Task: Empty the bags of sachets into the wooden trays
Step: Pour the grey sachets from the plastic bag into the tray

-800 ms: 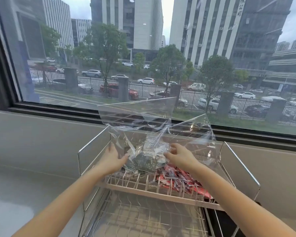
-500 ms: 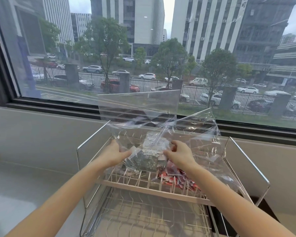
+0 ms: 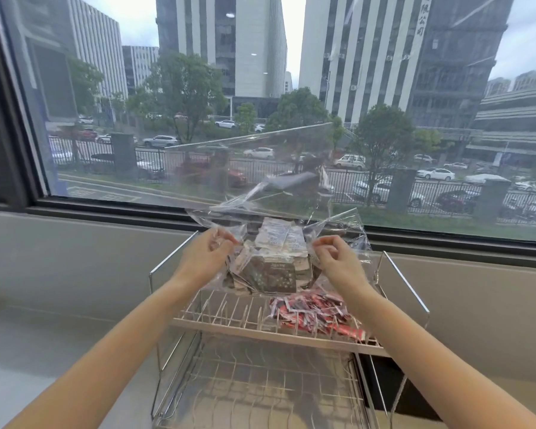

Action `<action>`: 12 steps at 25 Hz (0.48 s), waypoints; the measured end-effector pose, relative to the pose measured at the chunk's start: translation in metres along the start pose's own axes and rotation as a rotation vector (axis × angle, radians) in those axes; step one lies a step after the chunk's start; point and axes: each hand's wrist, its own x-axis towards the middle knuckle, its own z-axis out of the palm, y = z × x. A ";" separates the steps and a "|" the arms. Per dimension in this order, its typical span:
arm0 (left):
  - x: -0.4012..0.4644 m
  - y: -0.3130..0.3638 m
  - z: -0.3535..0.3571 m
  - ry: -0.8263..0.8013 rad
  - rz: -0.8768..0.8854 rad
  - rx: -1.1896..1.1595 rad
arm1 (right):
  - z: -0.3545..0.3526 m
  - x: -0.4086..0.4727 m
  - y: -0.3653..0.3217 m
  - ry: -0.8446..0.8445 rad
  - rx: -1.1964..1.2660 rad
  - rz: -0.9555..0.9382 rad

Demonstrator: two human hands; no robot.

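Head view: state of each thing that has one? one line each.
clear bag: held up over the rack by both hands, sachets inside
dark and white sachets: bunched in the bag's lower part
red sachets: loose heap on the upper tier, right side
upper tier: left side bare
lower tier: nothing on it
left hand: pinching the bag's film
right hand: pinching the bag's film

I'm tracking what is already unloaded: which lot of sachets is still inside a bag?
The dark and white sachets, held in the clear bag by both hands above the rack. The red sachets lie loose on it.
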 end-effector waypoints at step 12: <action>-0.186 -0.052 0.042 -0.128 -0.255 -0.651 | -0.044 -0.192 0.088 0.110 0.238 0.194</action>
